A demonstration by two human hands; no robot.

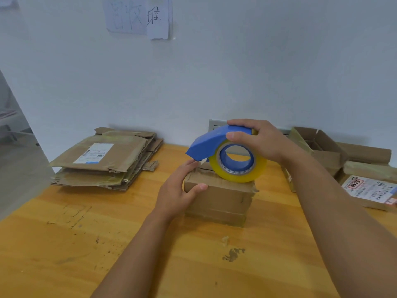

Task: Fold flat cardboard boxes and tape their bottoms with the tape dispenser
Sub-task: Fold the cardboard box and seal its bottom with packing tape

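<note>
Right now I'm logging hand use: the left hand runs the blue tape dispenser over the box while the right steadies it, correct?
Reversed. The head view shows the right hand gripping the blue tape dispenser, while the left hand steadies the box.

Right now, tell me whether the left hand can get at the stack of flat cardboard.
Probably yes: the left hand rests on the box, and bare table lies between it and the stack of flat cardboard.
</note>
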